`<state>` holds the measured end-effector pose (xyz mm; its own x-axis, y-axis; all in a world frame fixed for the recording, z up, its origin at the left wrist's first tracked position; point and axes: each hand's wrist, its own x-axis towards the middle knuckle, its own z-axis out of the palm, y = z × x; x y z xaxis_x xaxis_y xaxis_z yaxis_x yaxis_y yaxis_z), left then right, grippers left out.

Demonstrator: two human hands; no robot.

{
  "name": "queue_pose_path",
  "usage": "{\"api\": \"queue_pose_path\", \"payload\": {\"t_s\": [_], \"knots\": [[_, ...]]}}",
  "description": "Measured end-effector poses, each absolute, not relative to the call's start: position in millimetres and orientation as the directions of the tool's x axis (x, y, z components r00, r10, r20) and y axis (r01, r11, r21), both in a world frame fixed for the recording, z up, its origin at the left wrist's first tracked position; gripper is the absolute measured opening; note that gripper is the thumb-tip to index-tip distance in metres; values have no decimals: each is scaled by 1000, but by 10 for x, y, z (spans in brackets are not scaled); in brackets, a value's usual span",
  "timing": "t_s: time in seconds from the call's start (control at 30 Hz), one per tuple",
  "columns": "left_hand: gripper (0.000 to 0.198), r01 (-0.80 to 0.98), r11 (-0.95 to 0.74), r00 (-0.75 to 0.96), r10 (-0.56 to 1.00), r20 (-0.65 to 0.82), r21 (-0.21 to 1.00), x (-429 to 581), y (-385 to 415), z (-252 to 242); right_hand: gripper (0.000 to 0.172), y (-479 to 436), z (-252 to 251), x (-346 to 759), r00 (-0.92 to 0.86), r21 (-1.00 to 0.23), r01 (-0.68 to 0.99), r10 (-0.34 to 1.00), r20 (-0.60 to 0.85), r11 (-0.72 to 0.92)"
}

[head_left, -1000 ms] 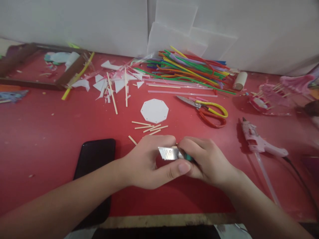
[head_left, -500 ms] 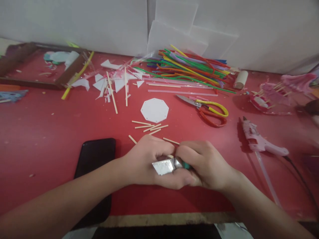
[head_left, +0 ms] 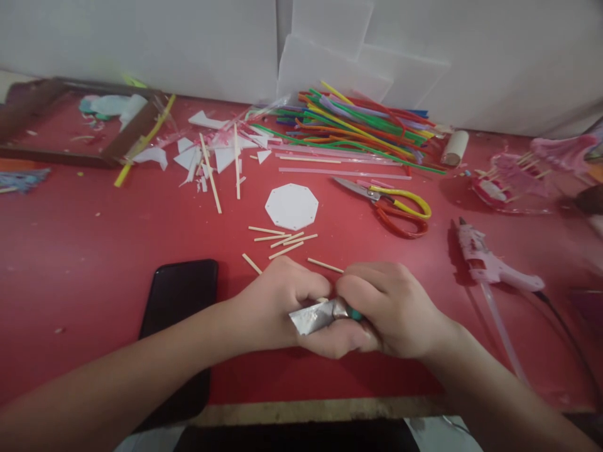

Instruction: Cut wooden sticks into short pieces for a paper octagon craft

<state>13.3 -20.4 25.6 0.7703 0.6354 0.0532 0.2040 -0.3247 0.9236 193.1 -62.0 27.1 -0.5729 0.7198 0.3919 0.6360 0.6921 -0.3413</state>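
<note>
Near the front of the red table, my right hand [head_left: 393, 307] is closed around a knife [head_left: 313, 318] with a short, broad silver blade; a bit of its green handle shows between the fingers. My left hand [head_left: 285, 307] is closed beside it, its thumb stretched under the blade toward my right fingers. A small pale end of a wooden stick [head_left: 322, 300] shows in the left grip; most of it is hidden. Several short wooden sticks [head_left: 286, 250] lie just beyond my hands, below a white octagonal plate [head_left: 292, 206] with small holes along its edge.
A black phone [head_left: 181, 301] lies left of my hands. Scissors [head_left: 400, 207] and a pink glue gun [head_left: 490, 260] are on the right. Behind lie white scraps [head_left: 228, 154], colourful pipe cleaners [head_left: 362, 129] and a cardboard tube [head_left: 455, 148]. A brown frame [head_left: 56, 155] stands back left.
The knife blade has tilted slightly, its tip a little lower and its face turned. Both hands stay closed together in nearly the same place. The view has shifted slightly.
</note>
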Motion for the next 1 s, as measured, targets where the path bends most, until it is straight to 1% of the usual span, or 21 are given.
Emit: {"api": "queue_pose_path", "payload": {"t_s": [0.1,0.17,0.3,0.37,0.43,0.53,0.6,0.7,0.9,1.0], "knots": [[41,181,-271,782,623,29,945,122,-207,270,50,-619,287,1952,-567,-339,640,721,397,690],[37,125,-261,786,615,65,957,114,-202,285,55,-616,284,1971,-539,-343,664,743,396,664],[39,95,-241,763,641,85,966,99,-185,285,57,-618,258,1986,-486,-354,695,772,410,626],[40,104,-251,747,659,91,962,94,-178,264,55,-622,251,1972,-504,-363,673,758,414,645],[39,98,-297,734,666,133,950,92,-171,238,49,-625,249,1955,-528,-373,653,749,399,659],[34,114,-359,743,650,161,926,91,-159,211,39,-625,248,1941,-547,-389,641,749,373,662],[32,116,-384,748,640,174,916,92,-154,203,37,-621,246,1938,-548,-397,638,751,368,660],[30,124,-391,760,628,166,912,95,-155,195,40,-615,243,1934,-546,-406,636,754,365,657],[28,159,-352,774,625,105,923,102,-164,186,48,-614,241,1929,-548,-437,619,758,354,652],[24,146,-342,778,619,106,928,104,-166,188,51,-614,245,1926,-546,-442,620,761,351,649]]}}
